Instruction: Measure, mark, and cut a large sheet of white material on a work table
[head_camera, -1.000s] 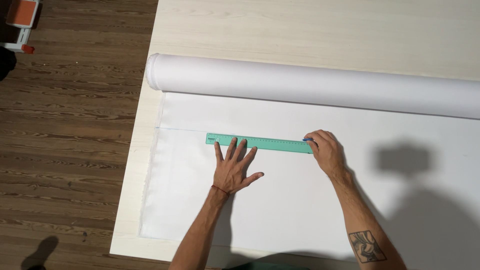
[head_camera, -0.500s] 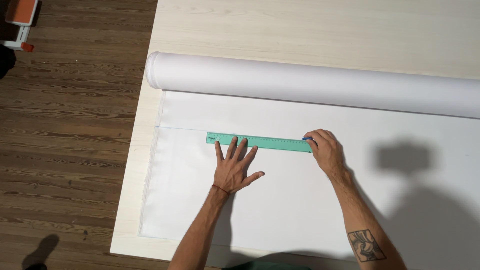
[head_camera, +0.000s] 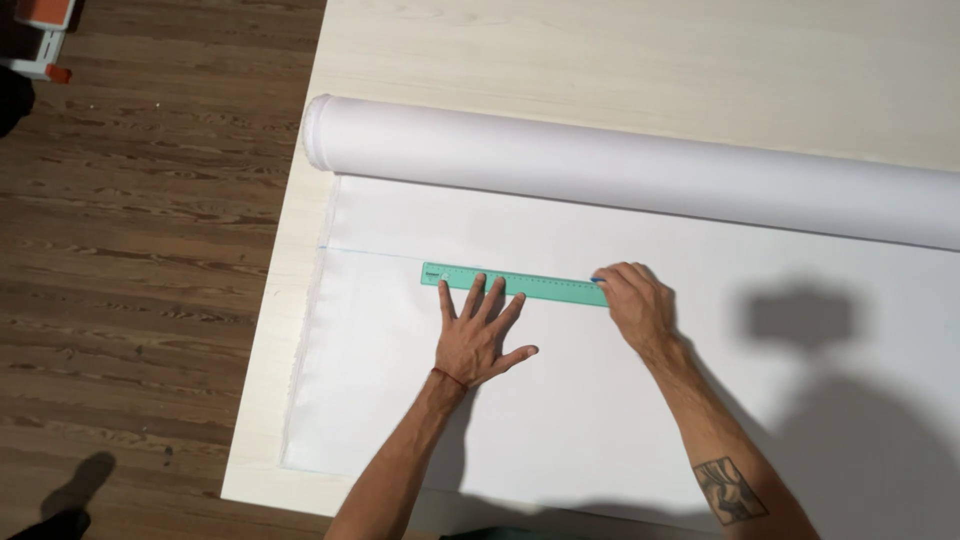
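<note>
Splayed left hand (head_camera: 478, 338) pins flat green ruler (head_camera: 515, 284); right hand (head_camera: 633, 306) fingers together on smooth white fabric (head_camera: 560, 420)

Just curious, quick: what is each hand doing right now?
Left hand: open, fingers spread flat, pressing the green ruler onto the white fabric.
Right hand: closed at the ruler's right end; what it grips is hidden.

A long green ruler (head_camera: 515, 284) lies flat on a big white sheet (head_camera: 560, 400). It sits a little slanted, its left end a bit higher. A thin line runs from the sheet's left edge to the ruler. The sheet comes off a fat white roll (head_camera: 620, 170) lying just above it.
</note>
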